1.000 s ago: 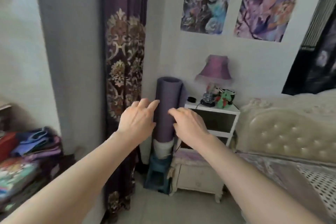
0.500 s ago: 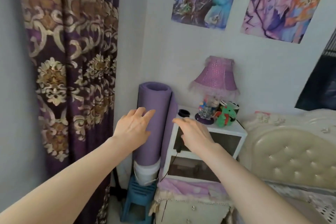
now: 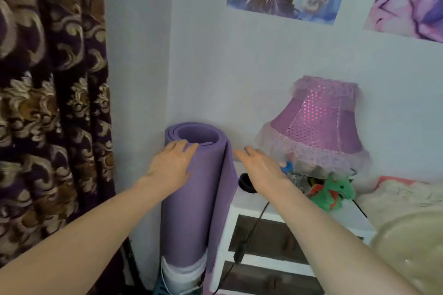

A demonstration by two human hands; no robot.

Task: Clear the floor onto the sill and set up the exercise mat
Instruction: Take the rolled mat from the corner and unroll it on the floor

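A rolled purple exercise mat [image 3: 191, 203] stands upright in the corner between the curtain and a white nightstand. Its foot sits in a white container on a blue stool, mostly hidden. My left hand [image 3: 171, 165] lies flat against the mat's upper left side, fingers reaching its top rim. My right hand [image 3: 260, 166] hovers open just right of the mat's loose outer edge, fingers spread, not clearly touching it.
The white nightstand [image 3: 244, 208] to the right carries a pink lamp [image 3: 316, 124], a green plush dragon [image 3: 335, 190], a black round object [image 3: 245, 183] and a dangling black cable [image 3: 251, 230]. A purple patterned curtain [image 3: 52, 103] hangs left. A padded cream headboard [image 3: 412, 244] is at far right.
I have moved closer to the mat, which now fills more of the view. Both hands rose toward its top; the left hand now rests on it.
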